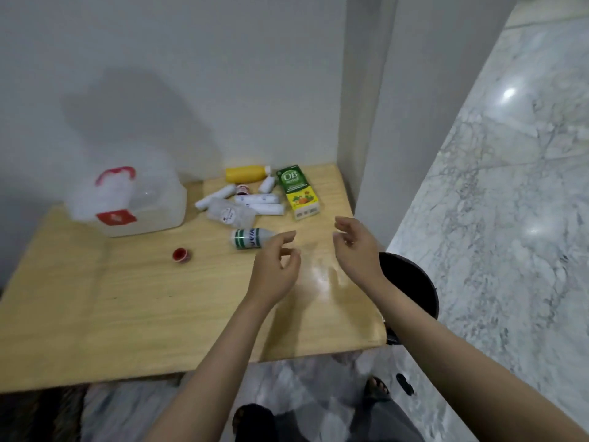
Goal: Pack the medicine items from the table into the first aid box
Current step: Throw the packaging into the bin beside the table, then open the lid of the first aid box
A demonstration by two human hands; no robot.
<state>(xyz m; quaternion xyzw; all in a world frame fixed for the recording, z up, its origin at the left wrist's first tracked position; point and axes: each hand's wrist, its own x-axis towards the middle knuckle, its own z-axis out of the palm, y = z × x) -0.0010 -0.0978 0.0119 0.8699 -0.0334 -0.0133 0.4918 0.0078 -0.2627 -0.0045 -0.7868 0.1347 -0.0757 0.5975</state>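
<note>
While both hands hang over the table, nothing is in either of them, so here's the layout:

Left hand: empty, fingers loosely curled and spread, hovering just in front of the white bottle.
Right hand: also empty, fingers loosely curled, palm turned toward the other hand, apart from it, over bare tabletop.
Table: light wood, pushed into a white wall corner.
First aid box: clear plastic with a red handle and red latch, lid down, sitting at the back left of the table.
White bottle: green label, lying on its side, nearest the left hand's fingertips; can't tell if they touch it.
Red cap: small, by itself, left of the white bottle.
Green carton: green and yellow, lying flat at the back right.
Yellow bottle: on its side along the wall, beside the carton.
White rolls: a few of them piled between the box and the carton, pretty blurry.
Clear pouch: lying in front of the rolls.
Black bin: on the marble floor just past the table's right edge.
</note>
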